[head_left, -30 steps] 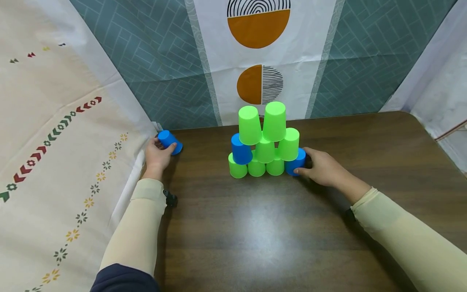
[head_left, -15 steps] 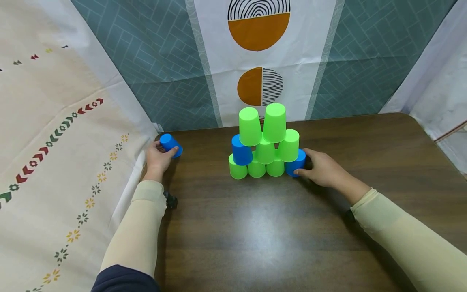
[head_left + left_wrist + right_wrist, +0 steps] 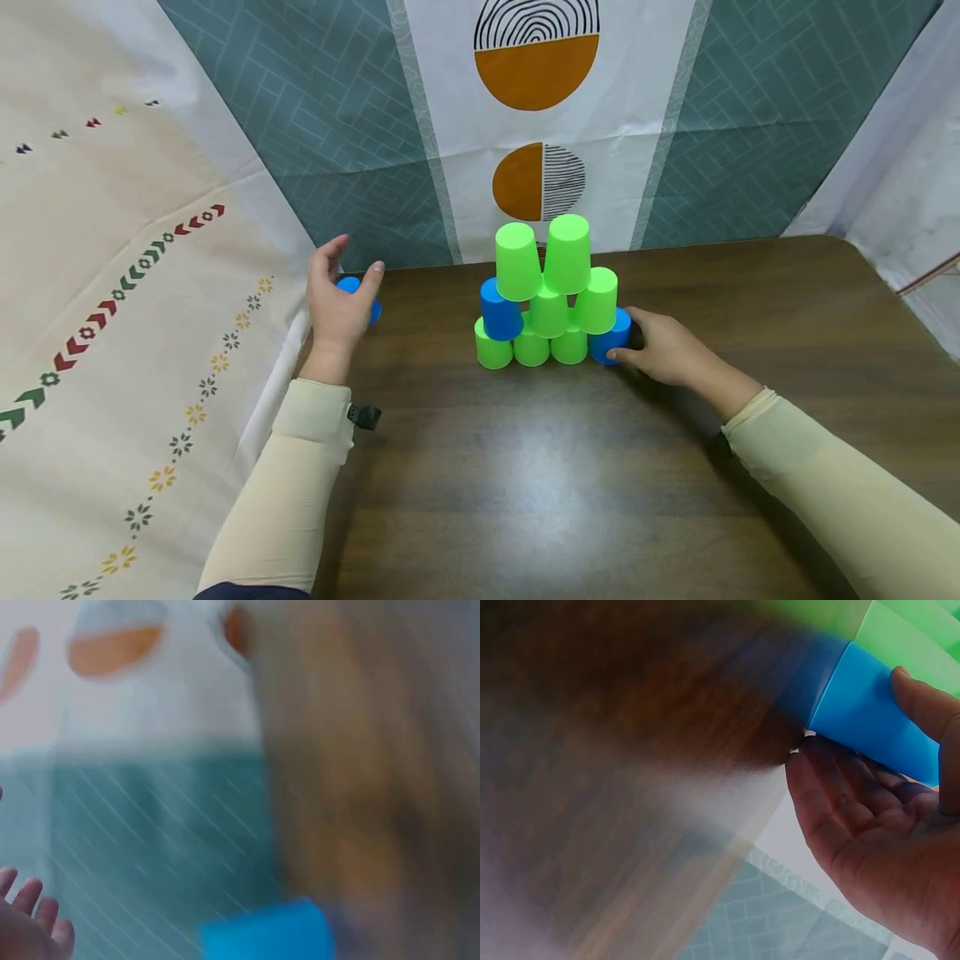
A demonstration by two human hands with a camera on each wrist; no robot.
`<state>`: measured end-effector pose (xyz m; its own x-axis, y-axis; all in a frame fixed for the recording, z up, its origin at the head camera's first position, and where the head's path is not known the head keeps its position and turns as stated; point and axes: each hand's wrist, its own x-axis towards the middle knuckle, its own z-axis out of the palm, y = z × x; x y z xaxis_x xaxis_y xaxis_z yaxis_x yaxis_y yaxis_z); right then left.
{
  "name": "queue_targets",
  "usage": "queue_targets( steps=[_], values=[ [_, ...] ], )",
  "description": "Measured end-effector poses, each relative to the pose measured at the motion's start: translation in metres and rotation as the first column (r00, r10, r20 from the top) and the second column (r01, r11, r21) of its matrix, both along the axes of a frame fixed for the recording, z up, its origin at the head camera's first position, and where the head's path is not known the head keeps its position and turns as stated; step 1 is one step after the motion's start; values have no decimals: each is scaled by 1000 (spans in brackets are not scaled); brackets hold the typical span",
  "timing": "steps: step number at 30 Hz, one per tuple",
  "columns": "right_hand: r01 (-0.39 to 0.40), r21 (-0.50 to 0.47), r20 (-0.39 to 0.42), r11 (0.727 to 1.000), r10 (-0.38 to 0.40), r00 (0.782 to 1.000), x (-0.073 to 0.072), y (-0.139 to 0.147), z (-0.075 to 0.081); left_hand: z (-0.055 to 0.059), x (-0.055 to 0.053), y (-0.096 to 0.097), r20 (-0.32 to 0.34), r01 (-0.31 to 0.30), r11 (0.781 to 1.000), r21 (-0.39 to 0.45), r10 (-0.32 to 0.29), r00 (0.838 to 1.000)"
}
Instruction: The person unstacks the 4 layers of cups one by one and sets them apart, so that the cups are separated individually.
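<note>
- Between the two hands, nearer the right one, a three-tier stack [image 3: 550, 314] of upside-down plastic cups is standing on a dark wood table [image 3: 540, 467]: four in the bottom row, three above, two on top.
- At the right hand [image 3: 663, 346], thumb and fingers are pinching the blue end cup [image 3: 611, 337] of the bottom row from opposite sides.
- Leftward from that hand, three green cups [image 3: 531, 345] are completing the row; above them, a blue middle-tier cup [image 3: 500, 312] is sitting on the side toward the left hand [image 3: 339, 307].
- Topmost between the hands, two green cups [image 3: 517, 262] are resting side by side.
- Over on the left, that hand is hovering empty, thumb and fingers spread.
- Just behind it, a loose blue cup [image 3: 349, 284] is showing partly; its exact stance is being hidden.
</note>
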<state>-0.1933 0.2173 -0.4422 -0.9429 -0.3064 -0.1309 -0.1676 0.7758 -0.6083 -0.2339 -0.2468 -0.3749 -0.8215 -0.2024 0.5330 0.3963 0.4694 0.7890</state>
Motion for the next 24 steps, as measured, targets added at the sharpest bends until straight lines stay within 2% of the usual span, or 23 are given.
queue_targets(
  steps=[2, 4, 6, 9, 13, 17, 20, 24],
  values=[
    [-3, -1, 3, 1000, 3, 1000, 0, 1, 0, 17, 9, 23, -56, 106, 994, 11, -105, 993],
    [-4, -2, 3, 1000, 4, 1000, 0, 1, 0, 34, 21, 47, -81, 206, 978, 10, -205, 975],
    [-4, -4, -1, 1000, 4, 1000, 0, 1, -1, 50, 33, 67, -77, 287, 958, 4, -286, 955],
    [-3, -6, -7, 1000, 3, 1000, 0, 0, 0, 61, 42, 87, -27, 368, 930, 0, -368, 929],
    [-4, -5, -9, 1000, 4, 1000, 0, 0, 0, 61, 45, 102, 56, 436, 900, 14, -436, 898],
    [-6, -6, -10, 1000, 6, 1000, -1, 0, -1, 64, 52, 116, 87, 481, 877, -2, -479, 874],
    [-8, -7, -10, 1000, 8, 1000, -1, 0, -1, 59, 47, 126, 94, 496, 868, -18, -492, 865],
    [-9, -7, -8, 1000, 9, 1000, -1, 0, -1, 43, 34, 136, 70, 493, 868, -63, -489, 869]
  ],
)
